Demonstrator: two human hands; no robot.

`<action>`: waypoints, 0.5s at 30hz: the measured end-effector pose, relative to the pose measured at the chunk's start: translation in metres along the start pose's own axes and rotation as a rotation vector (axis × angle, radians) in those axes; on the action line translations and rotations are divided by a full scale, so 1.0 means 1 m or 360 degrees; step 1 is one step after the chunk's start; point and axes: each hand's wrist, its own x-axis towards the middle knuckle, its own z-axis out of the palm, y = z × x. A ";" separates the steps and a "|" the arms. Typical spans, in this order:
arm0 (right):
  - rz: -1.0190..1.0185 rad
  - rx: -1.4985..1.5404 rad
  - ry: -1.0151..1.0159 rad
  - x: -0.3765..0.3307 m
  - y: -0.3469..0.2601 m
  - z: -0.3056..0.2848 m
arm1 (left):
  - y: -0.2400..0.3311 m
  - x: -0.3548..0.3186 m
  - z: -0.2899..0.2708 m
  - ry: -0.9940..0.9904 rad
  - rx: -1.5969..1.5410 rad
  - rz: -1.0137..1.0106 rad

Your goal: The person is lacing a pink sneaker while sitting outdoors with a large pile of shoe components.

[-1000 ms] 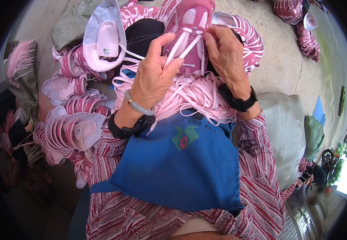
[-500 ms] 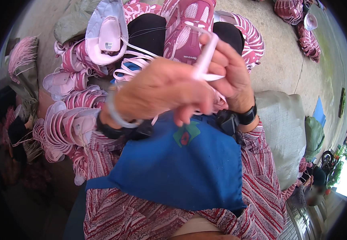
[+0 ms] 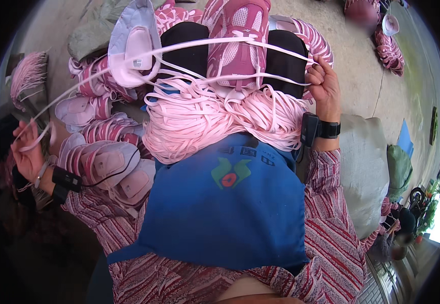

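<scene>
At the left edge, a fringed bundle of pink laces (image 3: pixel 29 73) hung well apart from the other piles. Nearer, the left hand (image 3: pixel 29 152) reached out wide, its fingers partly spread, with a long pale pink shoelace (image 3: pixel 189 45) running among them; whether any of them pinched it could not be told. Just right of that hand, rows of nested pink-and-white sneaker uppers (image 3: pixel 96 131) crowded the concrete floor (image 3: pixel 357 96). Farther off, a pale lavender upper (image 3: pixel 121 48) stood beside the black-clad left knee (image 3: pixel 182 33), and the stretched lace passed across it. In the middle, a pink sneaker (image 3: pixel 237 61) rested between the knees, toe pointing away, with the lace crossing its front and another strand crossing its near end. Nearer still, a thick heap of loose shoelaces (image 3: pixel 189 119) lay on a blue apron (image 3: pixel 225 218). On the right, the right hand (image 3: pixel 324 83) had its fingers curled together, pinching the lace, near the right knee (image 3: pixel 283 38). At the far right lay more stacked uppers (image 3: pixel 390 53).

The lavender upper gaped open, with a pink insole (image 3: pixel 138 45) inside. Near the right forearm, a pale grey sack (image 3: pixel 362 172) bulged; beyond it sat a green bag (image 3: pixel 398 172), the contents of both hidden
</scene>
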 end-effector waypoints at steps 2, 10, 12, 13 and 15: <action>-0.0112 -0.0047 0.0034 0.005 -0.005 -0.004 | 0.046 -0.008 -0.031 0.0345 0.0108 0.0332; -0.0599 -0.0629 0.0422 0.034 -0.038 0.003 | 0.109 -0.052 -0.057 0.0749 0.0040 0.1006; -0.0898 -0.0898 0.0380 0.040 -0.051 0.003 | 0.108 -0.054 -0.049 0.0500 0.0008 0.0871; -0.0998 -0.1142 0.0408 0.043 -0.055 0.003 | 0.106 -0.054 -0.046 0.0376 -0.0010 0.0803; -0.1080 -0.1384 0.0427 0.044 -0.060 0.007 | 0.101 -0.048 -0.038 0.0133 -0.0037 0.0664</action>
